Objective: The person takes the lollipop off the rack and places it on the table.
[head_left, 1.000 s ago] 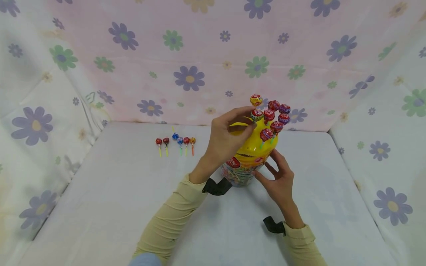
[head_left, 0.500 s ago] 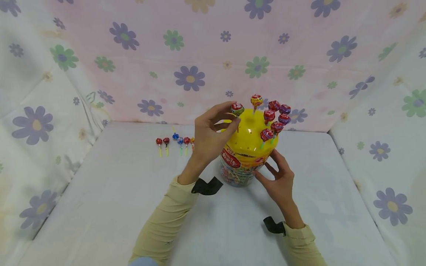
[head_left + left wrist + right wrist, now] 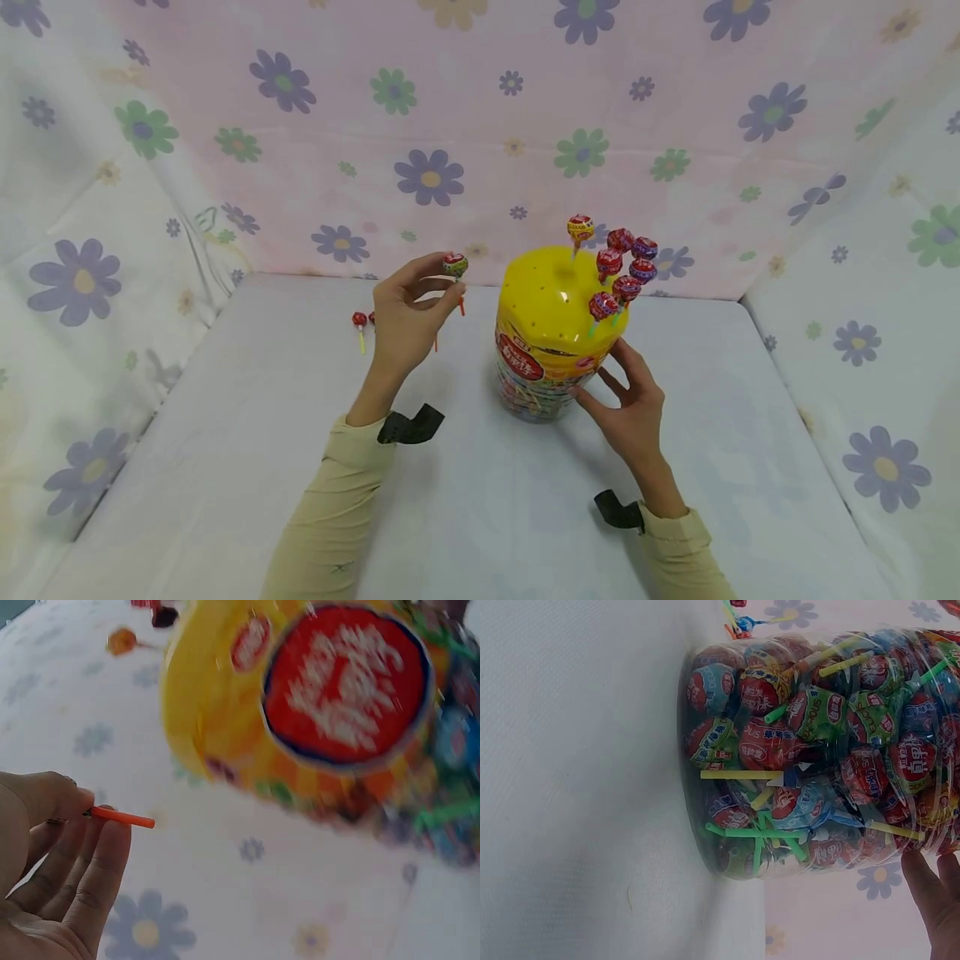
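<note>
My left hand (image 3: 408,312) pinches a lollipop (image 3: 454,265) with a green and red wrapper, held upright left of the candy jar. Its orange stick (image 3: 124,818) pokes out past the fingertips in the left wrist view. The clear jar (image 3: 817,750) is packed with wrapped lollipops and has a yellow domed lid (image 3: 536,292) with small holes. My right hand (image 3: 633,408) holds the jar's right side low down, thumb and fingers against it. A yellow lollipop (image 3: 580,227) and several red and purple lollipops (image 3: 602,305) stand in the lid's right half.
Left of the jar, a red lollipop (image 3: 359,319) lies on the white table (image 3: 247,417); others beside it are mostly hidden behind my left hand. Flowered cloth (image 3: 315,183) closes off the back and sides.
My left hand has drawn the green and red lollipop away from the lid and carried it left, over the lollipops on the table. The right hand keeps its place on the jar.
</note>
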{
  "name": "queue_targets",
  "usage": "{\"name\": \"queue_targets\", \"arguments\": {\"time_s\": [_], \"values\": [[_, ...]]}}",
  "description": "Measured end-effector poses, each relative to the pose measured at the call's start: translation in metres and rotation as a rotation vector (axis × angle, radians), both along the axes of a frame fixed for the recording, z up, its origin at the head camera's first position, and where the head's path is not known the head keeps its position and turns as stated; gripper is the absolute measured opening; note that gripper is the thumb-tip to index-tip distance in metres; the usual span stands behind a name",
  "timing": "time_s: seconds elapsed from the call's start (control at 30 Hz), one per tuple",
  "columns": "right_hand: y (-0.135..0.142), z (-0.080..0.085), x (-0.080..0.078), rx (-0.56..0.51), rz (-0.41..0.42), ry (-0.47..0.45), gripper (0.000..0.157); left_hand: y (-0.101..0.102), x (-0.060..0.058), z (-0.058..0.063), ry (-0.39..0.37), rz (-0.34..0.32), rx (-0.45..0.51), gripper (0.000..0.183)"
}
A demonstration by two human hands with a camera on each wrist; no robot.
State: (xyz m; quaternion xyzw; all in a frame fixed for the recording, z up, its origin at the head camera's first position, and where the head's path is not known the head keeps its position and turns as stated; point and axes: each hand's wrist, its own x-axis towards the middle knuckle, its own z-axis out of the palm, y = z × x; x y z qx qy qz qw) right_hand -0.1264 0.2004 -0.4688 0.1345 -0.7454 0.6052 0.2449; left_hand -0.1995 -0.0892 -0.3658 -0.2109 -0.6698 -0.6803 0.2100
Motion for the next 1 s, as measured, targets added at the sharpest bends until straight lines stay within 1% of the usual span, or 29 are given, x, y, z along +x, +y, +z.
{"name": "queue_targets", "arguments": {"time_s": [0.1, 0.2, 0.33, 0.4, 0.47, 0.53, 0.6, 0.67, 0.8, 0.87, 1.0], "values": [[0.000, 0.001, 0.001, -0.002, 0.000, 0.001, 0.086, -0.022, -0.004, -0.018, -0.087, 0.024, -0.029, 0.035], [0.000, 0.001, 0.001, 0.003, 0.002, 0.000, 0.086, -0.050, -0.009, -0.040, -0.190, 0.082, -0.093, 0.035], [0.000, 0.001, 0.002, 0.003, 0.001, -0.004, 0.086, -0.088, -0.014, -0.070, -0.372, 0.180, -0.194, 0.037], [0.001, 0.001, 0.002, 0.001, 0.001, -0.004, 0.086, -0.105, -0.017, -0.083, -0.459, 0.217, -0.241, 0.040], [0.001, 0.000, 0.002, 0.000, 0.001, -0.001, 0.086, -0.118, -0.020, -0.095, -0.531, 0.240, -0.269, 0.042], [0.002, 0.000, 0.001, 0.001, 0.000, 0.002, 0.087, -0.129, -0.023, -0.105, -0.581, 0.247, -0.291, 0.043], [0.002, -0.001, 0.001, 0.001, 0.002, 0.005, 0.087, -0.138, -0.027, -0.114, -0.616, 0.258, -0.321, 0.043], [0.002, -0.001, 0.001, 0.000, 0.004, 0.006, 0.086, -0.146, -0.032, -0.122, -0.631, 0.282, -0.375, 0.042], [0.001, 0.000, 0.001, -0.001, 0.005, 0.001, 0.086, -0.156, -0.040, -0.133, -0.645, 0.343, -0.473, 0.043], [0.001, 0.000, 0.001, -0.001, 0.005, -0.001, 0.086, -0.160, -0.045, -0.137, -0.649, 0.358, -0.492, 0.043], [0.000, 0.000, 0.001, 0.001, 0.003, -0.002, 0.086, -0.165, -0.053, -0.140, -0.636, 0.377, -0.478, 0.041]]}}
